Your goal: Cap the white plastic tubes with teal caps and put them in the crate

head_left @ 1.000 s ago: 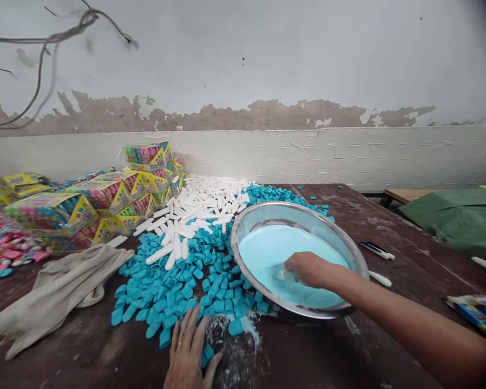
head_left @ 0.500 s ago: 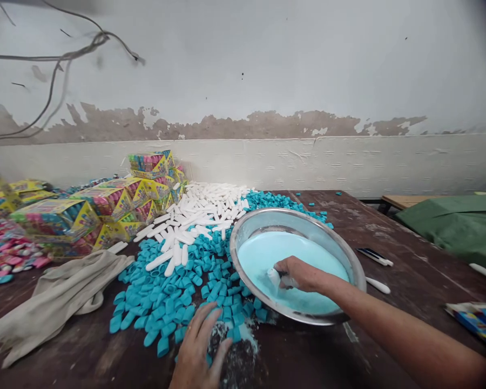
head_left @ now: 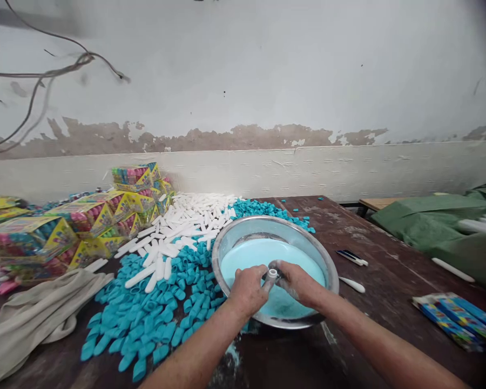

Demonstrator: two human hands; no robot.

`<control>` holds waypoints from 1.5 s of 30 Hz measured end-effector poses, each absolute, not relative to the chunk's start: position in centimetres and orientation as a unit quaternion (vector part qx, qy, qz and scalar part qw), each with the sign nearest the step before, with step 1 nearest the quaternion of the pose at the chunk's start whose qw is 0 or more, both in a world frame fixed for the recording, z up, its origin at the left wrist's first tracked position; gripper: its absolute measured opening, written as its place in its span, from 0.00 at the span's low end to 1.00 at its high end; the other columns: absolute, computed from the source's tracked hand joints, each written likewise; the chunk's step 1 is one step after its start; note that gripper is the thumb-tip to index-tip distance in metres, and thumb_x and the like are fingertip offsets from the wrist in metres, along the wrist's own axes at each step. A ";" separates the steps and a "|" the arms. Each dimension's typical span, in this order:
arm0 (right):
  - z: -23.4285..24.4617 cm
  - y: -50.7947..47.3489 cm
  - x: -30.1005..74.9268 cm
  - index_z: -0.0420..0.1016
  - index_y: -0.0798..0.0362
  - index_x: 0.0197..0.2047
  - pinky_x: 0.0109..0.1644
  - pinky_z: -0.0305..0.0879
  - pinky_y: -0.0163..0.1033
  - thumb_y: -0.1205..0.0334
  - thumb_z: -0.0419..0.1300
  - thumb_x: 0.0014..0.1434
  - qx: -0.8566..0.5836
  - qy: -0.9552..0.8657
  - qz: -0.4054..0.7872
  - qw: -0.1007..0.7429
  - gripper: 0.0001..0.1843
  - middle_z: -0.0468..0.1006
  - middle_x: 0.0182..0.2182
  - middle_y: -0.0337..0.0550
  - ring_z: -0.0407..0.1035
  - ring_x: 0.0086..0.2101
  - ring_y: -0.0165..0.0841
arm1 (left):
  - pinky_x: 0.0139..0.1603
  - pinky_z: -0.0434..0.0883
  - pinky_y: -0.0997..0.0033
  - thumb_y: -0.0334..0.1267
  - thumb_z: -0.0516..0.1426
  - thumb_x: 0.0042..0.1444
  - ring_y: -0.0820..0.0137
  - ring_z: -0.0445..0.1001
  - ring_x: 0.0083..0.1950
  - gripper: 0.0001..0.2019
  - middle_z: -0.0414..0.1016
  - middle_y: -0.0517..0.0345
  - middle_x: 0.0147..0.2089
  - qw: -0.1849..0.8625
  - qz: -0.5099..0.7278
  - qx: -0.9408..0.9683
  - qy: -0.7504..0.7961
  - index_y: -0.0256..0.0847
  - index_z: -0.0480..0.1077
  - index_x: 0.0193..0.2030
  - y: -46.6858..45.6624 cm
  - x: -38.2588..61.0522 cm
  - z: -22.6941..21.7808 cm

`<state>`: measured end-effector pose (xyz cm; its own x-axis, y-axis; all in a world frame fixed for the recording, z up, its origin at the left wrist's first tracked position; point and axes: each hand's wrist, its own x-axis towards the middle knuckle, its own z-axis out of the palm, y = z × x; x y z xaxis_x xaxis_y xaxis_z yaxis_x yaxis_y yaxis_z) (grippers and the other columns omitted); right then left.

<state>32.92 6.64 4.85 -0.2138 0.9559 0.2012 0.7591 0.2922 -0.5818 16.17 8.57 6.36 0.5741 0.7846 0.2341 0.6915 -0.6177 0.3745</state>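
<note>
Over the steel basin (head_left: 335,286) of pale blue powder (head_left: 283,254), my two hands meet around a small white plastic tube (head_left: 272,274). Its round open mouth points up. My left hand (head_left: 249,289) closes on the tube from the left, and my right hand (head_left: 297,282), dusted with powder, grips it from the right. The fingers partly hide the tube's body. To the left of the basin spreads a heap of teal caps (head_left: 154,313), with a pile of similar white tubes (head_left: 186,221) behind and partly over it.
A greyish cloth (head_left: 44,313) and stacked boxes of colourful items (head_left: 28,237) lie at left. Right of the basin are a dark-and-white knife-like tool (head_left: 351,257), a white tube (head_left: 353,284) and printed packets (head_left: 457,319). Green sheeting (head_left: 421,221) sits at far right.
My left hand has moved from the caps at the front up to the basin and taken hold of the white tube. My right hand has raised the tube from the powder. The view has shifted right.
</note>
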 end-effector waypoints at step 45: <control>-1.5 1.2 17.9 0.68 0.57 0.42 0.43 0.67 0.41 0.71 0.53 0.53 -0.443 -0.853 0.161 0.223 0.12 0.71 0.38 0.50 0.67 0.39 0.37 | 0.35 0.70 0.70 0.47 0.52 0.56 0.64 0.70 0.42 0.15 0.70 0.52 0.42 0.557 0.418 0.543 0.469 0.38 0.65 0.42 -1.5 -5.2 -0.3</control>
